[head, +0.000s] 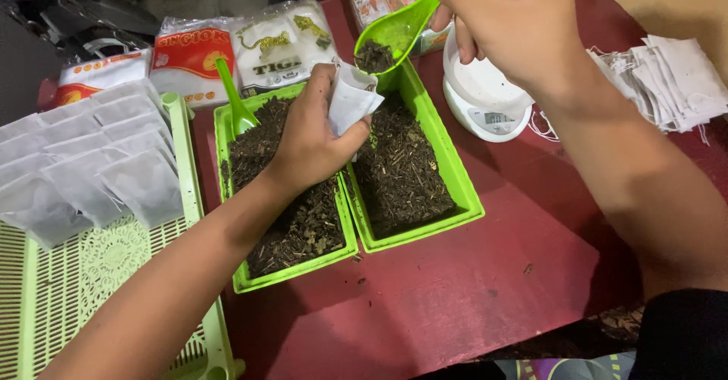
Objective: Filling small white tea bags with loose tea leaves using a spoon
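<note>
up at the table's far edge, three white packets are lying in a row: one orange-dotted [98, 75], one red-labelled [188, 58], one green-printed [284, 42]. the left hand [311, 141] is pinching a small white filter bag [350, 101] over the right green tray [455, 175] of dark tea, while the right hand [508, 23], fingers closed round the handle, is tipping a green scoop [390, 35] of leaves; its fingertips are cut off.

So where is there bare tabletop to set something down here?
Bare red table lies in front of the two green trays and right of them, below the white scale. The far edge is crowded with packets; the lattice tray at left is bare nearest the camera.
</note>
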